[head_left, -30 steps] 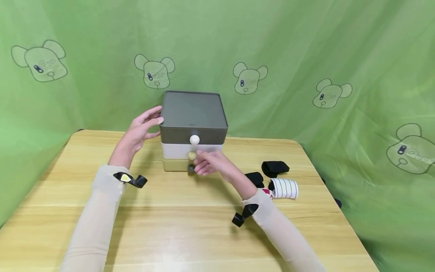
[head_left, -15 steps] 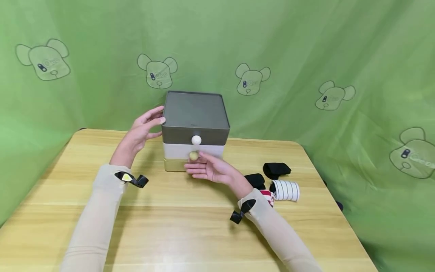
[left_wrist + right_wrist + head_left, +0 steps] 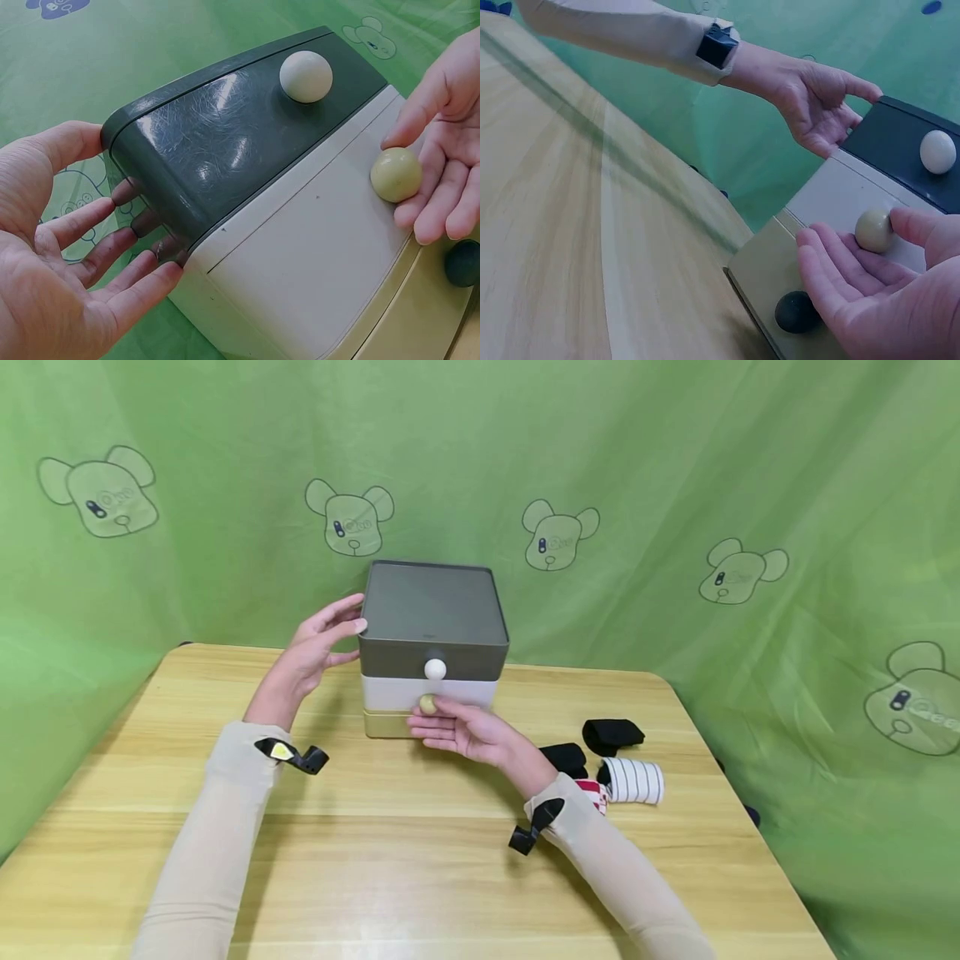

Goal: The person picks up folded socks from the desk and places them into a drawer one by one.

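Observation:
A three-tier drawer box (image 3: 437,602) stands at the back of the table. Its top drawer is dark grey with a white knob (image 3: 306,76), the middle one white with a yellow-green knob (image 3: 396,175). Below sits a pale yellow drawer (image 3: 763,262) with a dark knob (image 3: 796,312). My left hand (image 3: 307,647) rests its spread fingertips against the box's left side, thumb at the top front corner. With thumb and fingers, my right hand (image 3: 472,733) pinches the yellow-green knob, palm turned up. All the drawers look pushed in.
On the wooden table (image 3: 360,860), right of the box, lie several rolled cloth pieces: a black roll (image 3: 611,735), another black one (image 3: 564,758), a white striped roll (image 3: 633,780) and a red-and-white one (image 3: 595,793) partly behind my right wrist. A green curtain (image 3: 450,460) hangs behind.
My right hand has turned palm up, its fingers now stretched under the yellow-green knob and covering the dark knob in the head view. The thumb has closed onto the yellow-green knob. My left hand stays put.

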Motion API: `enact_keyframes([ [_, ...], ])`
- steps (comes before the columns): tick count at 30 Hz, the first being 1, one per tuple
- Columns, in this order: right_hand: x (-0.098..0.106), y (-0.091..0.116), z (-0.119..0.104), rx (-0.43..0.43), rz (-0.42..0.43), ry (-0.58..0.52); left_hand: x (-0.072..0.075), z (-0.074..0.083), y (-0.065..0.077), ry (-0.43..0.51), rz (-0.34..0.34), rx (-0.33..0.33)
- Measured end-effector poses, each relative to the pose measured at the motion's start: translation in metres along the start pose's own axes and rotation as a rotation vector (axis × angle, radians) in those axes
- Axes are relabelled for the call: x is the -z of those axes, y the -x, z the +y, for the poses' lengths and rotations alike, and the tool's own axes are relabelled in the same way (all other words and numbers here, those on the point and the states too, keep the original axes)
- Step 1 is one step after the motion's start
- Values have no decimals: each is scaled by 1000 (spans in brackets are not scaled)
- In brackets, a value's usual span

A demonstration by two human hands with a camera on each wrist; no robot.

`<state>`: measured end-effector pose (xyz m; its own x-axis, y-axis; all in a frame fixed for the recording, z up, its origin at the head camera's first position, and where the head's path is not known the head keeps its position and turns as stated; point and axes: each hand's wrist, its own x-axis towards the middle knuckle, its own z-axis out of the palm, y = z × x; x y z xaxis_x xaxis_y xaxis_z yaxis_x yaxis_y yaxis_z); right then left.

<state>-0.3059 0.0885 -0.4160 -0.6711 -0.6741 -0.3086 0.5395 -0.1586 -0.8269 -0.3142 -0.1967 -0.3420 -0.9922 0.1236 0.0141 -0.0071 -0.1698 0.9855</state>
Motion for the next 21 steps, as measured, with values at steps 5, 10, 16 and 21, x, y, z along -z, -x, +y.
enact_keyframes([
  [5,-6,8,3,29,60,91,-1,0,-1,-4,2,2],
  [10,-14,20,10,46,104,196,-1,-1,-1,-8,-6,4],
  [16,-25,38,18,61,146,335,-2,-3,-3,-15,15,-1],
  [21,-31,50,27,93,189,453,-1,-3,-2,-20,30,2],
])
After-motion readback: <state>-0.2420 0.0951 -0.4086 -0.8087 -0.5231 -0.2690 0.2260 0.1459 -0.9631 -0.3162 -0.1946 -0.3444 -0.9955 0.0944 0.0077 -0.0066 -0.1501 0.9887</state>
